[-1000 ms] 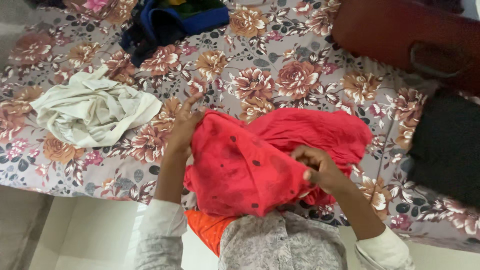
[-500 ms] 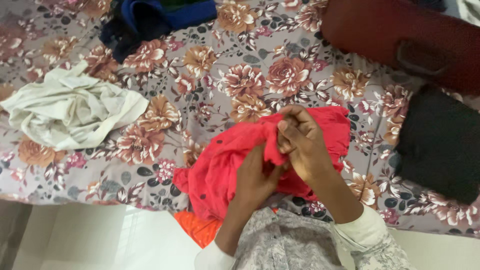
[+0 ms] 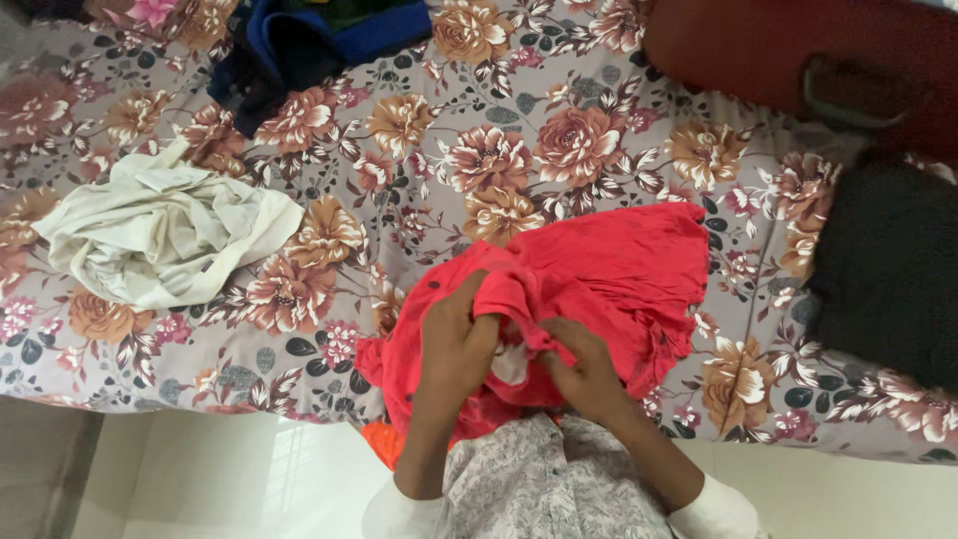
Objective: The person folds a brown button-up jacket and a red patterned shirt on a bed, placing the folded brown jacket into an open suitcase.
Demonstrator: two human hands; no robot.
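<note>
A soft red cloth garment with small dark dots (image 3: 609,274) lies on the near edge of a bed with a grey sheet covered in big brown and pink flowers (image 3: 479,150). The red garment is bunched up. Its long way runs from the near left, by the person's body, up to the far right, where its wide edge spreads flat on the sheet.

The left hand (image 3: 454,339) is closed tight on a fold of the red garment near its middle. The right hand (image 3: 584,369) is just beside it, and its fingers pinch the cloth too. The two hands are almost touching. A small white patch shows between them.

A crumpled cream cloth (image 3: 165,235) lies well apart on the left of the bed. A dark blue cloth (image 3: 299,45) sits at the far edge. A black cloth (image 3: 883,269) lies on the right. A dark red bag with a handle (image 3: 798,60) is at the far right corner.
</note>
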